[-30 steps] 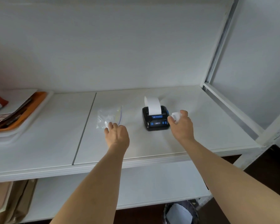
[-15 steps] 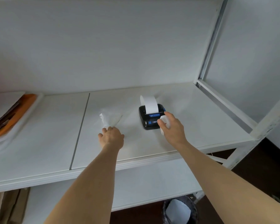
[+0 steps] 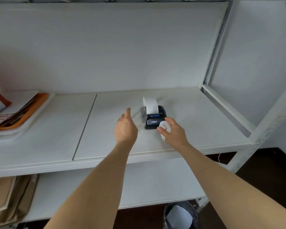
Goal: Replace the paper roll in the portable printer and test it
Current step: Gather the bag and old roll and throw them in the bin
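A small black portable printer [image 3: 154, 120] with blue buttons stands on the white shelf [image 3: 205, 123]. A white paper strip [image 3: 150, 104] curls up out of its top. My right hand [image 3: 174, 133] is just in front of the printer's right corner and holds a small white paper roll [image 3: 164, 127]. My left hand [image 3: 125, 127] hovers to the left of the printer, thumb up. It grips a clear plastic bag [image 3: 139, 119] that hangs blurred between the hand and the printer.
An orange tray [image 3: 25, 111] with papers lies on the shelf's far left. The white shelf post [image 3: 262, 129] rises at the right. Below are a lower shelf, cardboard [image 3: 5, 197] at left and a dark waste bin [image 3: 180, 215] with paper inside.
My left hand has lifted the clear bag off the shelf and carried it right, close to the printer. My right hand with the roll has shifted slightly in front of the printer.
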